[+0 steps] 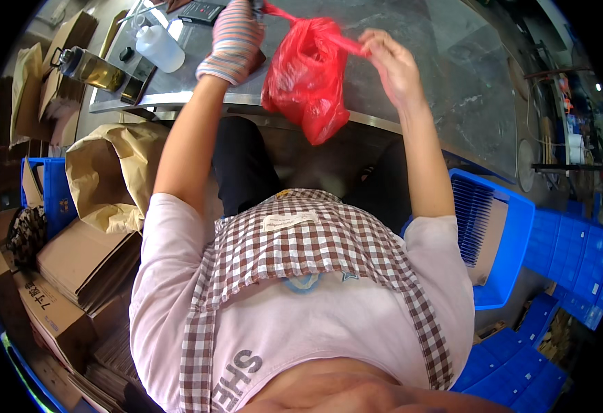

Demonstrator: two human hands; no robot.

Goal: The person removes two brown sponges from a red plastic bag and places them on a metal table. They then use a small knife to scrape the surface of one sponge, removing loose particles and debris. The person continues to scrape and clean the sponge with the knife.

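A red plastic bag [306, 79] hangs in front of me over the near edge of a grey metal table [446, 82]. My left hand [236, 34] wears a striped knit glove and grips one stretched handle of the bag at the top. My right hand [394, 62] is bare and pinches the other handle, pulling it to the right. The bag bulges with something inside that I cannot make out.
On the table's left side stand a white plastic bottle [158, 47], a glass flask of amber liquid [95, 69], a phone [138, 80] and a dark calculator-like device [201, 12]. Brown paper sacks [112, 172] and flat cartons [81, 258] lie at my left. Blue plastic crates [504, 241] stand at my right.
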